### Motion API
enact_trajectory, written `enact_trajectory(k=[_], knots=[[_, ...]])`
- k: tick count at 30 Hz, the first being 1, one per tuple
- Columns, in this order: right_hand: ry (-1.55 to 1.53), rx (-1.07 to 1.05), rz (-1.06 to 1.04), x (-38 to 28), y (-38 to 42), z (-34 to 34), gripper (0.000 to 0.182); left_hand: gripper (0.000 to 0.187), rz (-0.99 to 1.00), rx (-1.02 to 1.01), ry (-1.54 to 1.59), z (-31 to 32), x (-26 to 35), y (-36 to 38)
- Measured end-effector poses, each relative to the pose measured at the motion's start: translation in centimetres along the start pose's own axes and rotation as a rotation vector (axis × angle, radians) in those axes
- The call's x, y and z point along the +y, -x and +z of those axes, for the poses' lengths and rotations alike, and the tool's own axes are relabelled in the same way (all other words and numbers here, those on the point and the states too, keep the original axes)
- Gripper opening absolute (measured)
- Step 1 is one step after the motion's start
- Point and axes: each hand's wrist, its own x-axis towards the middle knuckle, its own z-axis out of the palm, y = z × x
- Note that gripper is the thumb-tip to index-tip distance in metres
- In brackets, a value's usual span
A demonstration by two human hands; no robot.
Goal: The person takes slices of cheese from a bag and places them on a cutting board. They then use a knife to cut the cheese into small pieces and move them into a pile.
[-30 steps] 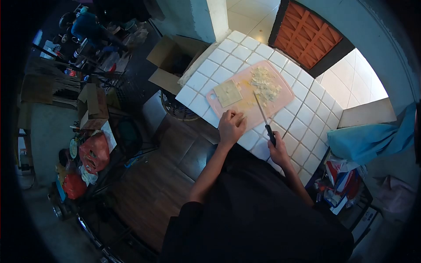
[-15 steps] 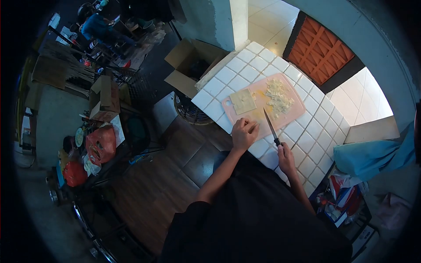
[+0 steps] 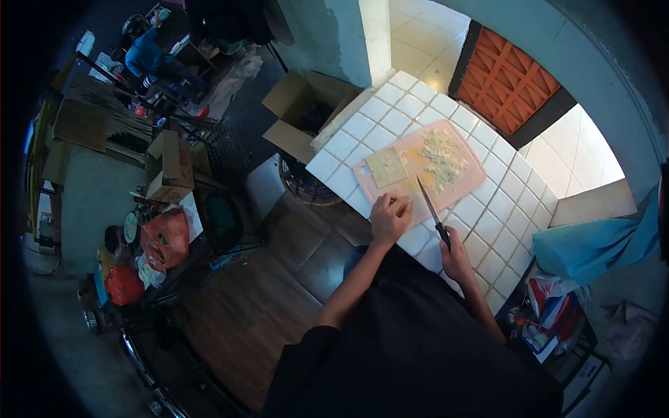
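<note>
A pink cutting board (image 3: 474, 167) lies on the white tiled counter. On its left part rests a flat pale yellow slab (image 3: 387, 167), and on its right a heap of small pale cut pieces (image 3: 443, 160). My right hand (image 3: 455, 252) is closed round the black handle of a knife (image 3: 428, 198), whose blade points up over the board between slab and heap. My left hand (image 3: 391, 219) is at the board's near edge, just below the slab, fingers bent together; whatever is between them is too small to make out.
An open cardboard box (image 3: 298, 115) stands beyond the counter's left corner. Blue cloth (image 3: 585, 247) and packages lie at the right. Red bags (image 3: 165, 238) and another box (image 3: 169, 167) are at the left. A person (image 3: 157, 59) is far off, upper left.
The camera view has shifted slightly. My right hand has changed its hold on the knife handle a little. The distant person has raised an arm.
</note>
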Motion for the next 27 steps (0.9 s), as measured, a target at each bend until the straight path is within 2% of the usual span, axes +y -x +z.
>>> enact_trajectory(k=[2, 8, 15, 27], knots=[[-0.065, 0.008, -0.084, -0.1, 0.2, -0.1, 0.048, 0.018, 0.006, 0.001, -0.004, 0.1, 0.0, 0.0], [0.082, 0.077, -0.303, 0.3, -0.1, 0.2, 0.062, 0.018, 0.004, -0.008, 0.004, -0.2, 0.3, -0.1], [0.196, -0.008, -0.163, -0.1, 0.6, -0.3, 0.059, 0.008, 0.059, 0.017, -0.029, 0.9, -0.9, 0.2], [0.306, -0.029, -0.2, -1.4, 1.0, -0.5, 0.058, 0.017, 0.033, 0.009, -0.074, 0.3, 0.0, -0.1]])
